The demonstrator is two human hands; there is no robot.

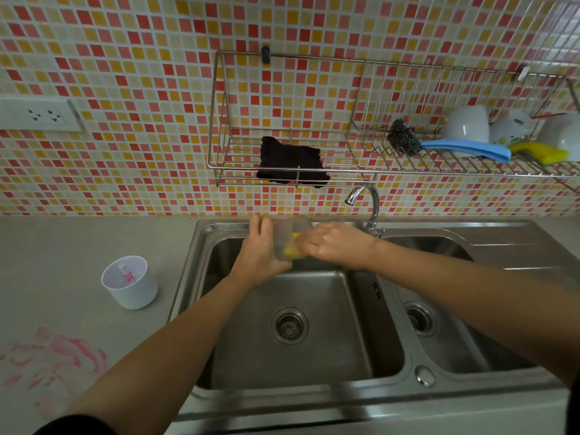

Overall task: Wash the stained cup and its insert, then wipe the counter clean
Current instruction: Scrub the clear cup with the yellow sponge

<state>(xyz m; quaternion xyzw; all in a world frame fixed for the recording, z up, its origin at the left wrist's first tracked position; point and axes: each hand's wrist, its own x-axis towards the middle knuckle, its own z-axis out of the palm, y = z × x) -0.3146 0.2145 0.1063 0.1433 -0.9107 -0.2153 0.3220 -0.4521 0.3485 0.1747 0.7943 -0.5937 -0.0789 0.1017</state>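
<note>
Head view: both hands meet over the far edge of the left basin of a steel double sink (317, 359). Left hand (262, 249) grips a translucent cup (290, 229), fingers wrapped round its side, cup tilted with its mouth to the right. Right hand (337, 244) has its fingers bunched on a yellow sponge (290, 251), which is pushed inside the cup. Faucet (370, 204) stands just right of the hands, spout turned left.

White container (130, 282) with pink marks inside stands upright on the grey table (78, 240), left of the sink. Smeared pink stain (53, 356) on the table, near left.

Wire rack (219, 120) on the tiled wall holds a dark cloth (292, 161); farther right a steel scourer (401, 138) with a blue handle, a second yellow sponge (543, 152) and upturned white bowls (467, 124).
</note>
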